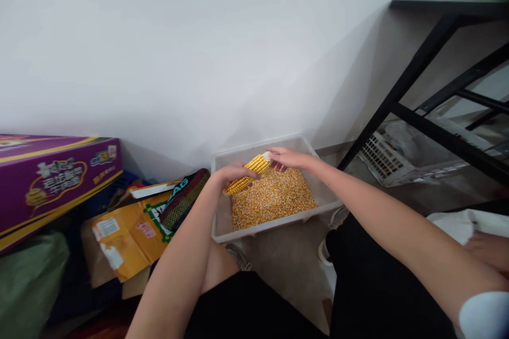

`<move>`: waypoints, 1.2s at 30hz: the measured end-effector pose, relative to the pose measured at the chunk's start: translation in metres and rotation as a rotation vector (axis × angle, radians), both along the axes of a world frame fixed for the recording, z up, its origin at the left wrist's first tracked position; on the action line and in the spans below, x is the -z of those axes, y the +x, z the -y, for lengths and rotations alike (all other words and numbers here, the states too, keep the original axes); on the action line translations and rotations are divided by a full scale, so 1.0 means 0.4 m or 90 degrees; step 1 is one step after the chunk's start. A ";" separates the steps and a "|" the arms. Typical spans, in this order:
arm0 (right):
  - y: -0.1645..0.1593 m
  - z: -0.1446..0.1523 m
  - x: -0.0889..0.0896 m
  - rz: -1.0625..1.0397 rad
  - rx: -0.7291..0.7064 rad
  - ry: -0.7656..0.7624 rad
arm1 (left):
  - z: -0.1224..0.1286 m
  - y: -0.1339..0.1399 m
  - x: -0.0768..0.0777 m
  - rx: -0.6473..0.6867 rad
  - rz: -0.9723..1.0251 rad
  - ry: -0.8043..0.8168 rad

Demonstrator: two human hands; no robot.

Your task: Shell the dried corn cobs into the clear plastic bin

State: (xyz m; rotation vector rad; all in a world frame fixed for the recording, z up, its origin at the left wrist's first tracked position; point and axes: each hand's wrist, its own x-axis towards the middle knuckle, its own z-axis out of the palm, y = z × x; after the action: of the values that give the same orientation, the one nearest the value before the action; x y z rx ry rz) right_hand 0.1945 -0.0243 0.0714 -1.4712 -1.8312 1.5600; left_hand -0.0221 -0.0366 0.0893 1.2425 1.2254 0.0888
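An ear of corn with yellow kernels is held tilted above a translucent plastic bin. My left hand is wrapped round its lower left part. At the upper right end, where the pale bare cob shows, the fingers of my right hand are closed on the tip. Loose corn kernels lie heaped in the bin beneath both hands. Part of the ear is hidden behind my left fingers.
A purple printed carton, a flattened yellow cardboard box and a dark mesh bag are at the left. A black metal frame stands at the right, near a white plastic basket. A white wall rises behind the bin.
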 end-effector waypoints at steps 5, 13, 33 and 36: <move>0.007 0.003 0.003 -0.017 -0.027 0.060 | 0.002 0.007 -0.012 0.007 0.023 -0.005; -0.003 0.015 0.020 0.093 -0.051 0.222 | 0.020 0.032 -0.004 -0.049 -0.014 -0.017; -0.054 0.066 -0.034 0.444 -0.075 0.393 | 0.033 0.106 0.005 -0.125 -0.019 -0.073; -0.055 0.059 -0.023 0.458 -0.101 0.419 | 0.032 0.100 0.011 -0.127 -0.009 -0.080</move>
State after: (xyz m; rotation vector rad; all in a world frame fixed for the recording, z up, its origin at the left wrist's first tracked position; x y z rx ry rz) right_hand 0.1724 -0.0479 0.0808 -1.6604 -2.5463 0.3449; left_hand 0.0181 -0.0494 0.0850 1.0117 1.3444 0.1465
